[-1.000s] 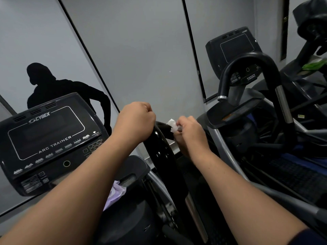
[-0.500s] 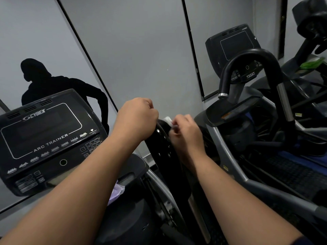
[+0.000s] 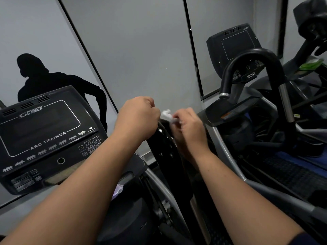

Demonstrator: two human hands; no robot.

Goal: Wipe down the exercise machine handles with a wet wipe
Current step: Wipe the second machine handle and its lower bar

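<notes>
A glossy black handle (image 3: 163, 144) of the arc trainer rises at centre. My left hand (image 3: 138, 119) is closed around its top end, hiding the tip. My right hand (image 3: 190, 131) pinches a small crumpled white wet wipe (image 3: 168, 116) and presses it against the handle's upper right side, just beside my left fist. Both forearms reach in from the bottom of the view.
The machine's black console (image 3: 44, 135) sits at left. A second trainer with a curved black handle (image 3: 254, 71) and its own console (image 3: 233, 45) stands at right. A pale purple cloth (image 3: 117, 190) lies below my left forearm. A grey wall is ahead.
My right hand has slid the wipe up the handle toward my left fist. The left hand has kept its grip on the handle top.
</notes>
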